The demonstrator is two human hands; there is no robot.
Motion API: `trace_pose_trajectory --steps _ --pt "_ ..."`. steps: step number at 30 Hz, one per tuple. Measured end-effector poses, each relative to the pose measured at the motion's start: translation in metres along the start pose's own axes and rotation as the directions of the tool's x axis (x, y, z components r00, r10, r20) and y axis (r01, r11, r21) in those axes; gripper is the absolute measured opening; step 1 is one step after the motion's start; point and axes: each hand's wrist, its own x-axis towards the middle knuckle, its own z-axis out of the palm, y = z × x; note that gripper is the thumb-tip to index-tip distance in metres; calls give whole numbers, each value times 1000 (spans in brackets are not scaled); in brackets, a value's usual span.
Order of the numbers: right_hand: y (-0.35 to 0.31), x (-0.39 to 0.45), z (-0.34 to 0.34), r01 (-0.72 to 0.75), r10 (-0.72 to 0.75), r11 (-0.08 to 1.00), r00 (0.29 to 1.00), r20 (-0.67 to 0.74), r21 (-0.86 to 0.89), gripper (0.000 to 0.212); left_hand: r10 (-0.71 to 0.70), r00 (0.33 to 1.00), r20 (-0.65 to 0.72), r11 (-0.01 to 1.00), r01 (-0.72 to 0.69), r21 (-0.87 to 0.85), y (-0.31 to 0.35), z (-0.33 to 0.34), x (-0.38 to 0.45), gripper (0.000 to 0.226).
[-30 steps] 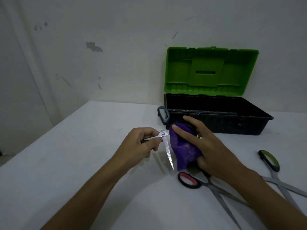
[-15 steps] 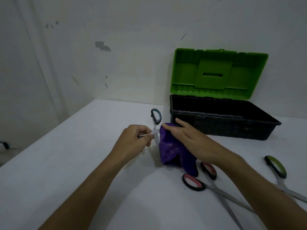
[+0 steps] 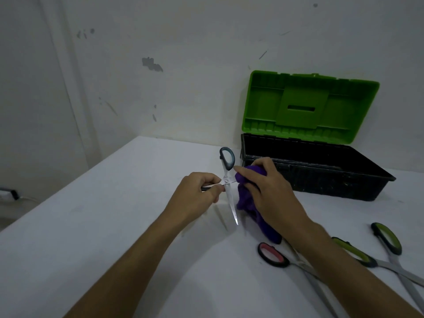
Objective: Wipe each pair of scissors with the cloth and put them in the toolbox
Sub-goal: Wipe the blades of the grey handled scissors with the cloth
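White and a little stained, the wall point(image 3: 160, 53) stood behind a white table point(image 3: 91, 226) that filled the lower part of the view. At the back right of the table sat the toolbox point(image 3: 321, 177), with its green lid point(image 3: 307, 106) standing open against the wall and its black body turned toward the person. What could be seen of its inside was dark, and I could not tell if anything lay in it. In front of the box, the left hand point(image 3: 197, 193) pinched the grey-handled scissors point(image 3: 228, 184) near the pivot, with fingers curled around one arm; the blades were spread, one handle loop pointing up and one blade pointing down toward the table. The right hand point(image 3: 268, 191) gripped the purple cloth point(image 3: 247, 203), which was wrapped around the other blade just beside the pivot. On the table at the right lay the red-handled scissors point(image 3: 273, 254) and the green-handled scissors point(image 3: 386, 242), both outside the box and partly hidden by the right forearm.
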Motion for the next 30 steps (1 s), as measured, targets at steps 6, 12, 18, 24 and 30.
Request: trace_pose_trajectory --steps 6,12,18,24,30 --pt "5 -8 -6 96 -81 992 980 -183 76 58 41 996 -81 999 -38 33 -1 -3 -1 18" --pt "13 -19 -13 195 -185 981 937 -298 4 30 54 996 -75 998 -52 28 2 -1 -3 15" --pt "15 -21 -22 236 -241 970 933 -265 -52 36 101 988 -120 964 -67 258 -5 1 -3 18" --pt "6 -24 -1 361 -365 931 923 -119 -56 32 199 980 -30 909 -173 379 -4 9 -8 22" --pt "38 -23 -6 187 -195 980 961 -197 -62 30 143 986 -92 946 -108 307 -9 -8 -3 14"
